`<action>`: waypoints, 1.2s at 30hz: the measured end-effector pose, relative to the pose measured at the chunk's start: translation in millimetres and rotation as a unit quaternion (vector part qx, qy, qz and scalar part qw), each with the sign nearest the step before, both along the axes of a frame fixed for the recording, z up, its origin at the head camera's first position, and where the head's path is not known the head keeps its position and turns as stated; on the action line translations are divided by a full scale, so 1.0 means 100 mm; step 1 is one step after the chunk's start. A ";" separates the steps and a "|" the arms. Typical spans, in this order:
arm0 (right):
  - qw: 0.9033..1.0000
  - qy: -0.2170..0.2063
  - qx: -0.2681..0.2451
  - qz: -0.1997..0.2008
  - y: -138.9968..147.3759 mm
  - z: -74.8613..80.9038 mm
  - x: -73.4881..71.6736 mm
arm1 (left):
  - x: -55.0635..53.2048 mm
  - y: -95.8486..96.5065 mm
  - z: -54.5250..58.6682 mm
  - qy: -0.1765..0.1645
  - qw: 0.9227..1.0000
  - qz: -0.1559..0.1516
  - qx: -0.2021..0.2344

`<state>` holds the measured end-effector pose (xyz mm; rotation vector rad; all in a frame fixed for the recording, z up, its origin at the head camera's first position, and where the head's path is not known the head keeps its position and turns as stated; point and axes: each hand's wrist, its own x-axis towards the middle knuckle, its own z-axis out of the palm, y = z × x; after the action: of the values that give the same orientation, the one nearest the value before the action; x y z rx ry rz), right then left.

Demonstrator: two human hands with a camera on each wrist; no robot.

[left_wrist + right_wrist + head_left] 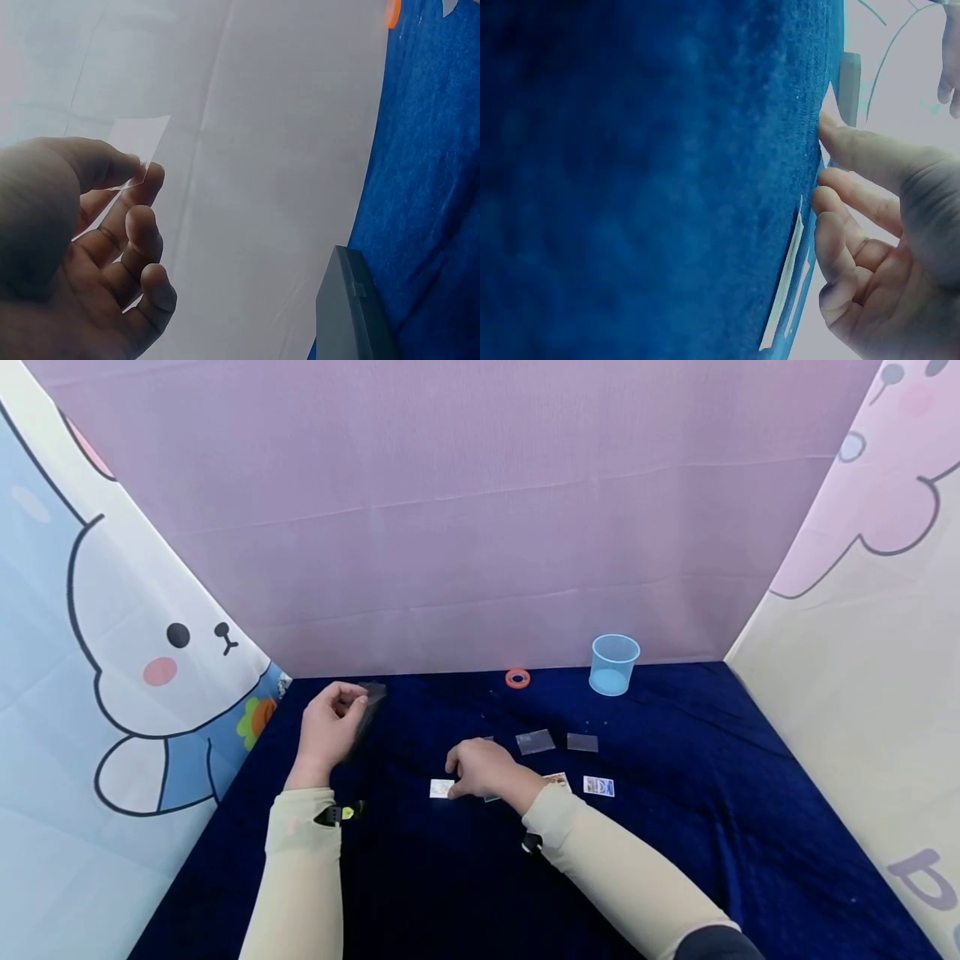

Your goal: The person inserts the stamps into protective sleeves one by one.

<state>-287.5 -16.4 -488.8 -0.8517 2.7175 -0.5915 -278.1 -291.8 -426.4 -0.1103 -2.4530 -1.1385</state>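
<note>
My left hand (pixel 327 727) is raised over the left side of the cloth. Its thumb and index finger pinch a clear plastic sleeve (pixel 139 139), while the other fingers curl loosely below. Low over the cloth, my right hand (pixel 487 770) has its thumb and index finger at the edge of a small white card (pixel 441 788), gripping it. The right wrist view shows that card partly hidden behind the thumb. To the right lie a colourful printed card (pixel 557 782), partly covered by my right arm, and a blue-and-white printed card (pixel 598 786).
Two clear sleeves (pixel 535 742) (pixel 582 742) lie beyond the cards; another is mostly hidden by my right hand. An orange-red tape roll (pixel 517 678) and a blue translucent cup (pixel 613 665) stand at the back. Fabric walls enclose the dark blue cloth (pixel 420 877).
</note>
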 end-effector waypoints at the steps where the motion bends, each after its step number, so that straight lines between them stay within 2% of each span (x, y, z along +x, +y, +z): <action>1: 1.000 -0.004 -0.002 -0.002 0.00 0.00 0.00 | 0.00 0.00 0.00 -0.001 1.000 0.000 0.001; 16: 0.999 -0.018 -0.041 0.018 0.02 -0.02 0.00 | -0.02 -0.02 -0.03 -0.006 1.000 0.001 -0.007; 23: 0.994 -0.035 -0.103 0.026 0.13 0.03 -0.02 | -0.03 0.00 -0.04 -0.001 1.000 -0.001 -0.016; 32: 0.981 -0.052 -0.186 0.007 0.34 0.11 -0.03 | -0.05 0.04 -0.05 -0.002 1.000 -0.011 -0.018; 36: 0.975 -0.037 -0.217 -0.003 0.44 0.15 -0.03 | -0.05 0.06 -0.06 -0.005 1.000 -0.011 -0.021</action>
<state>-290.2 27.8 -474.1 -0.8913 2.5597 -1.2222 -283.5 -286.1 -432.3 -0.1455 -2.4905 -1.0991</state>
